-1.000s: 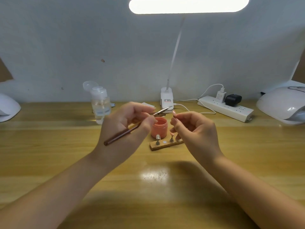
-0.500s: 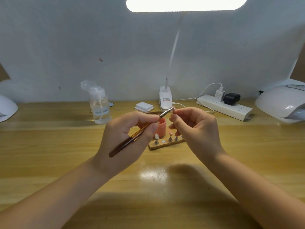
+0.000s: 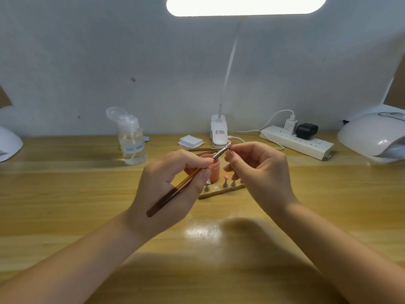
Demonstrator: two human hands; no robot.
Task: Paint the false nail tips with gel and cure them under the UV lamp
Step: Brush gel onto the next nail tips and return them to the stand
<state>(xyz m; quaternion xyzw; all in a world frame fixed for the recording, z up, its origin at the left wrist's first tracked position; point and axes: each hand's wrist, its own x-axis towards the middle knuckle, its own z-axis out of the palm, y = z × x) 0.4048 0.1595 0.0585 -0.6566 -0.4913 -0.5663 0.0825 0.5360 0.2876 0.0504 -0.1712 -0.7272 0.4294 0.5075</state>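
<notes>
I see the left hand (image 3: 173, 185) pinching the brush (image 3: 186, 183), handle down at seven o'clock, bristles up at one o'clock. The tip has climbed since a second ago and now touches the nail tip (image 3: 229, 148), pinched in the right hand (image 3: 258, 170). I judge gel is going on. The jar (image 3: 211, 170) and stand (image 3: 221, 190) sit behind; the UV lamp (image 3: 374, 137) waits at three o'clock, unused.

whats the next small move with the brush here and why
Probably a short stroke along the nail tip that the right hand pinches: the brush in the left hand already has its bristles at the tip, and the gel jar sits behind.
</notes>
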